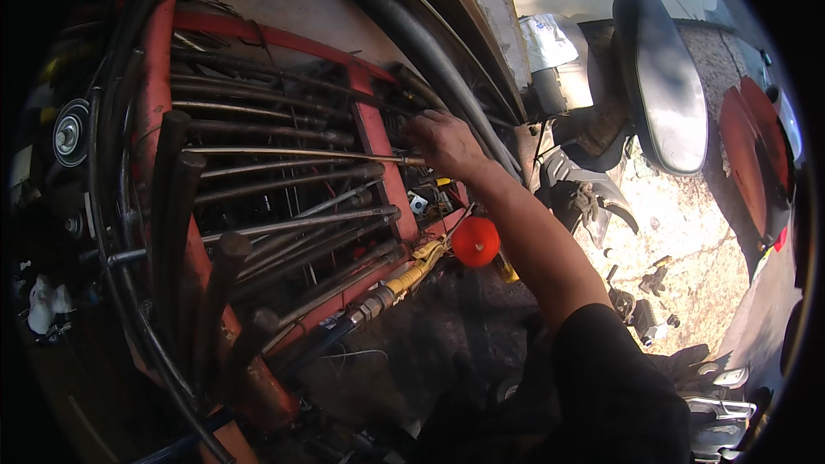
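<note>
Right hand: just past the red rack's (374, 125) right bar, the hand (445, 148) has its fingers bent downward at a rod's end; whether they grasp it or only touch it, I cannot tell, as the knuckles hide the fingertips.
Left hand: out of view, so its state cannot be told.
Shiny rod: the rod (292, 152) lies across the rack, its end poking beyond the right bar beside the hand, probably so it can be reached.
Dark bars: these bars (271, 131) lie side by side across the rack, whose frame seems to bear and sort them.
Yellow hose: the hose (408, 279) runs along the rack's near edge, perhaps tucked there out of the way.
Orange ball: the round thing (475, 241) sits just off the rack's near right corner.
Black seat: the padded seat (666, 86) stands well right of the rack.
</note>
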Available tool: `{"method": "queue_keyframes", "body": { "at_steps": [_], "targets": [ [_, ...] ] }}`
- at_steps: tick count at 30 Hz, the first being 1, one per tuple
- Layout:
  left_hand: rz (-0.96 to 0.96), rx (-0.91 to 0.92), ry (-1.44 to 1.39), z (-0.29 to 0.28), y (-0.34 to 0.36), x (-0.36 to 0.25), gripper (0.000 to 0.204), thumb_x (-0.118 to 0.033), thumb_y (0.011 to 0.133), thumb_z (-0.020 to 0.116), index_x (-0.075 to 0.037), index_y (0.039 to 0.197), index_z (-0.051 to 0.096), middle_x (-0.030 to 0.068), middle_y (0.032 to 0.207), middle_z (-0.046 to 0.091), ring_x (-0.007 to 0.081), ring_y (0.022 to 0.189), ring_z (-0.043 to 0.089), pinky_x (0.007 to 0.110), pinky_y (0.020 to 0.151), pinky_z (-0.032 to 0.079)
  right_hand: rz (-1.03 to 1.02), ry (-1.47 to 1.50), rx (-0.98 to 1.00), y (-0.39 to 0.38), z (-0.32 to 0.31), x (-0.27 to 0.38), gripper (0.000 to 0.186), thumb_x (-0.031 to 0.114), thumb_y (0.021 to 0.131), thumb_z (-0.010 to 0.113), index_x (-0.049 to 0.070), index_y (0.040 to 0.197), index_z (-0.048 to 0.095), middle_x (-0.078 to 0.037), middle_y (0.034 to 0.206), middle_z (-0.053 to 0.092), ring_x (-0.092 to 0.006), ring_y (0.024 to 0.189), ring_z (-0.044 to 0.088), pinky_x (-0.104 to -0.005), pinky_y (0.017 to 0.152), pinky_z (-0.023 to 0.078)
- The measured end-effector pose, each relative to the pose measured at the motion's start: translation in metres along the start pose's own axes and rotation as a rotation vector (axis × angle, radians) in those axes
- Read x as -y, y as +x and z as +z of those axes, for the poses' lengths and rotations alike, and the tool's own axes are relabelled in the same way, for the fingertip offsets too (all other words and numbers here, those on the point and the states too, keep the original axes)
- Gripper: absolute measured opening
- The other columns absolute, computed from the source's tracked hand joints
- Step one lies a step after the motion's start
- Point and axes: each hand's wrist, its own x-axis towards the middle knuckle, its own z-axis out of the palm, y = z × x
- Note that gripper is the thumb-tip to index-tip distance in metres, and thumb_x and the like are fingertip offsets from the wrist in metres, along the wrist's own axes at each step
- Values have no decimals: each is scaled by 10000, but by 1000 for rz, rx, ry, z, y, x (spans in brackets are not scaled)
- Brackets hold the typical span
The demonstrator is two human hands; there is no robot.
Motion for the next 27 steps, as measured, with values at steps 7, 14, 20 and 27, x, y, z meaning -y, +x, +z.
{"method": "queue_keyframes", "body": {
  "at_steps": [7,14,20,27],
  "targets": [
    [-52,-9,-39,2,-3,7,530,-497,990,495,-53,1261,597,190,1209,609,335,1112,634,432,860,567,147,13,-371,-28,-125,88,108,22,903,612,29,1009,633,-129,845,664,-272,758,676,-349,659,521],
    [-251,-86,-287,42,-8,24,338,-228,1001,462,22,1142,641,176,1127,647,306,1059,631,380,938,480,448,1020,-493,-152,-242,179,429,300,941,685,11,1234,566,-90,1012,685,-186,911,668,-300,782,526],
    [-421,-346,-421,82,17,26,478,-418,974,560,-36,1253,628,177,1149,693,311,1048,671,376,892,515,794,836,-731,-307,-171,288,288,293,1002,588,8,1037,608,-56,900,669,-141,806,654,-314,711,547],
    [-366,-654,-799,47,21,-24,226,-206,754,629,17,790,646,227,798,660,397,626,569,509,590,489,611,886,-1231,-503,-52,495,225,191,908,683,22,1033,603,-41,901,645,-138,785,613,-312,722,514]
  ]
}}
